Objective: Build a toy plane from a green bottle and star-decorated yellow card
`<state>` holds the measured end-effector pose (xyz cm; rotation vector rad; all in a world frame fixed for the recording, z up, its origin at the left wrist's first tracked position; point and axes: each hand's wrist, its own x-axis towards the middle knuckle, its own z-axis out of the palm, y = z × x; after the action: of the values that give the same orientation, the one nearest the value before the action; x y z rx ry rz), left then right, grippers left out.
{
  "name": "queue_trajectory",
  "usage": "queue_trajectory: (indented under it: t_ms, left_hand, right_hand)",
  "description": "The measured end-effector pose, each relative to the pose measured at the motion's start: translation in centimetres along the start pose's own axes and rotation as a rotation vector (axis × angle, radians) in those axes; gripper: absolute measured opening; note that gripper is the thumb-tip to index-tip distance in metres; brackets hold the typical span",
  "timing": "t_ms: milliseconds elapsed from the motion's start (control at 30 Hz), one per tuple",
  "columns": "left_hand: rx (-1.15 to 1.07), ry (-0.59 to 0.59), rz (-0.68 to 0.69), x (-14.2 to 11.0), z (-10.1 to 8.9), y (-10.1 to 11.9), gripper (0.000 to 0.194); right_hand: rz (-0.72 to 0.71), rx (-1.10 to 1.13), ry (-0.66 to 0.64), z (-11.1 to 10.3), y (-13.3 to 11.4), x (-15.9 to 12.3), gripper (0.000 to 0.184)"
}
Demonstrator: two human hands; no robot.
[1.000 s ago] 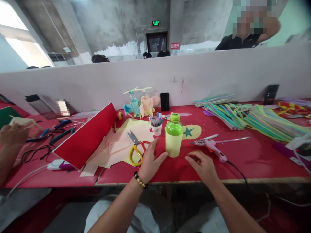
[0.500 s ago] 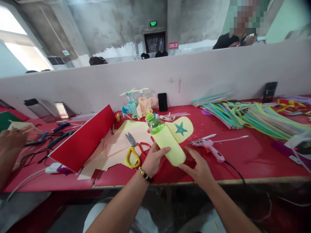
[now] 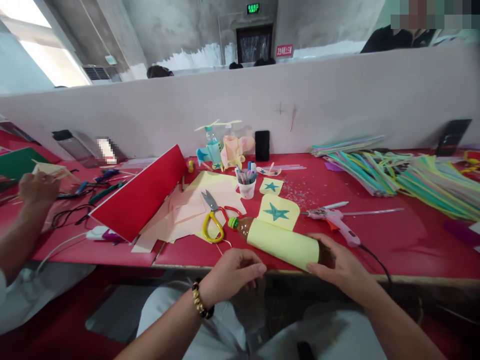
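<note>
A plastic bottle (image 3: 279, 241) wrapped in pale yellow paper lies on its side at the near edge of the red table (image 3: 412, 250), its green cap pointing left. My right hand (image 3: 343, 267) grips the bottle's base end, fingers curled round it. My left hand (image 3: 232, 272), with a bead bracelet at the wrist, hovers just below the bottle's left half, fingers loosely curled, holding nothing I can see. A yellow paper wing with a green star (image 3: 277, 212) sits just behind the bottle.
Yellow-handled scissors (image 3: 212, 225) lie on paper sheets to the left, a pink glue gun (image 3: 335, 222) to the right. A cup of pens (image 3: 246, 186), a red board (image 3: 142, 192), paper strips (image 3: 405, 175), finished bottle planes (image 3: 221, 150). Another person's hand (image 3: 37, 187) works at far left.
The bottle stood upright, was tilted with both hands, and now lies flat at the table edge. My right hand moved to its base; my left hand came off it.
</note>
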<state>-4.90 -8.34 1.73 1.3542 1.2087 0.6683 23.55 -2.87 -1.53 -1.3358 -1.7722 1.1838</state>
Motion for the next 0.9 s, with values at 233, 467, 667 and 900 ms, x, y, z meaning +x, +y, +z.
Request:
queue_trajectory:
  t_ms: [233, 467, 667, 900]
  left_hand:
    - [0.66, 0.42, 0.625, 1.9, -3.3, 1.0, 0.027]
    - [0.702, 0.429, 0.668, 4.0, -3.4, -1.2, 0.028]
    - [0.67, 0.43, 0.692, 3.8, -3.6, -1.4, 0.031]
    - [0.662, 0.41, 0.664, 3.8, -3.9, -1.4, 0.03]
  right_hand:
    - [-0.074, -0.165, -0.053, -1.2, -1.3, 1.3, 0.069]
    - [-0.132, -0.202, 0.055, -0.6, -1.0, 1.3, 0.074]
    - [-0.146, -0.233, 0.094, 0.2, -1.0, 1.4, 0.066]
    - [-0.226, -0.389, 0.229, -3.2, -3.2, 3.9, 0.048]
